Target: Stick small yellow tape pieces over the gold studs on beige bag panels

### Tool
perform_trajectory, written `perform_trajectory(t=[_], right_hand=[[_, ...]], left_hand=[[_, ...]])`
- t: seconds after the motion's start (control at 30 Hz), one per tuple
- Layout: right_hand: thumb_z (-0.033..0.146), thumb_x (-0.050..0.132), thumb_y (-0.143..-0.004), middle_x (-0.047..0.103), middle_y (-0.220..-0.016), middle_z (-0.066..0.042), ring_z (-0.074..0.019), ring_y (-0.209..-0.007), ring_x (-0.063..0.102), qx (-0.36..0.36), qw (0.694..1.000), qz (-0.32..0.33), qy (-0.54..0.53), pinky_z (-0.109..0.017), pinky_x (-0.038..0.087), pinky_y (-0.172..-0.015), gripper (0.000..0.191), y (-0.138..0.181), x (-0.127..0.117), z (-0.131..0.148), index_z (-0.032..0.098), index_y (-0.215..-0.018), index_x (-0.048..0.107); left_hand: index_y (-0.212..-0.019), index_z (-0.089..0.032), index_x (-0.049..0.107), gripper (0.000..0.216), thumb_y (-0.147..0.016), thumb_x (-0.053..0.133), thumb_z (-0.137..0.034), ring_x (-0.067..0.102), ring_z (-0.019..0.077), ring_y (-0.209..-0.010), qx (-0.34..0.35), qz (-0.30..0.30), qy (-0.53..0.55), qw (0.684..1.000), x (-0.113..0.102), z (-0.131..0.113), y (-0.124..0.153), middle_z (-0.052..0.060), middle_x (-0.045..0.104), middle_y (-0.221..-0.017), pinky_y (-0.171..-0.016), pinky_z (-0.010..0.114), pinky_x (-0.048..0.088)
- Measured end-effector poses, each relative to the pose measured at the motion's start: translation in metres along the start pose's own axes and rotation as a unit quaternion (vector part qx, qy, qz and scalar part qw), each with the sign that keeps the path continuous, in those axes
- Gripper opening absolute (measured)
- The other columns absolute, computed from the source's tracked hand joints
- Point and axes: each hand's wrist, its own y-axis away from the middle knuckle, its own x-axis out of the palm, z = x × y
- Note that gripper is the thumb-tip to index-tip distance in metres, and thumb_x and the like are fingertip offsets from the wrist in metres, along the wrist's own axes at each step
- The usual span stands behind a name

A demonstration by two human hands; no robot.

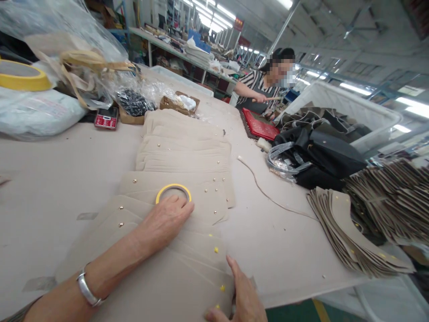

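My left hand is closed over the near side of a roll of yellow tape, which lies on a run of overlapping beige panels. Small shiny metal studs dot the farther panels. On the nearer ones, small yellow marks show along the right edge. My right hand is at that edge, low in the view, with thumb and forefinger spread apart. Its thumb touches or nearly touches the nearest panel; the other fingers are partly hidden.
Bundled beige strips are stacked at the right table edge. Behind them lie black bags and a white bin. A cord crosses the table. Plastic-wrapped supplies crowd the far left. A person works beyond, holding a stick-like tool.
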Motion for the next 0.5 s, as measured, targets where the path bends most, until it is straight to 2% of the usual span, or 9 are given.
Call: perform_trajectory(t=[0.1,0.2,0.3,0.4,0.5], right_hand=[[0.009,0.068,-0.055,0.066,-0.125,-0.007,-0.0340,-0.105,0.067,0.001,1.000,-0.010,-0.020,-0.040,0.060,-0.082,0.094,-0.017,0.002,0.006,0.028,-0.143,0.041],[0.008,0.065,-0.060,0.067,-0.122,-0.006,-0.0272,-0.106,0.067,-0.029,0.997,0.044,-0.057,-0.035,0.058,-0.087,0.077,-0.048,-0.008,0.012,0.025,-0.134,0.051],[0.007,0.061,-0.065,0.067,-0.119,-0.006,-0.0239,-0.107,0.065,0.001,0.995,0.064,-0.080,-0.035,0.055,-0.092,0.068,-0.079,-0.019,0.022,0.025,-0.130,0.054],[0.010,0.065,-0.065,0.067,-0.110,-0.005,-0.0234,-0.102,0.065,0.033,0.992,0.083,-0.089,-0.036,0.054,-0.090,0.066,-0.103,-0.024,0.032,0.025,-0.128,0.055],[0.016,0.071,-0.065,0.068,-0.102,-0.005,-0.0226,-0.094,0.065,-0.007,0.992,0.077,-0.099,-0.034,0.055,-0.084,0.062,-0.115,-0.017,0.032,0.024,-0.125,0.056]], left_hand=[[-0.088,-0.018,0.056,0.019,-0.095,0.040,-0.013,0.051,0.0223,-0.080,-0.007,0.013,0.017,1.000,-0.004,-0.001,0.000,0.006,0.060,-0.084,-0.072,0.035,0.040],[-0.091,-0.018,0.056,0.019,-0.096,0.038,-0.014,0.053,0.0234,-0.085,-0.024,0.040,0.061,0.997,-0.012,-0.001,0.001,0.006,0.061,-0.089,-0.075,0.036,0.042],[-0.097,-0.018,0.056,0.014,-0.094,0.043,-0.015,0.054,0.0240,-0.092,-0.041,0.058,0.106,0.992,-0.018,-0.002,0.004,0.006,0.061,-0.096,-0.079,0.037,0.044],[-0.101,-0.020,0.056,0.011,-0.092,0.052,-0.022,0.054,0.0245,-0.096,-0.052,0.066,0.140,0.987,-0.015,-0.005,0.007,0.006,0.060,-0.100,-0.080,0.038,0.045],[-0.099,-0.023,0.058,0.010,-0.090,0.056,-0.027,0.055,0.0251,-0.093,-0.059,0.075,0.148,0.984,-0.005,-0.006,0.011,0.005,0.061,-0.098,-0.078,0.038,0.045]])
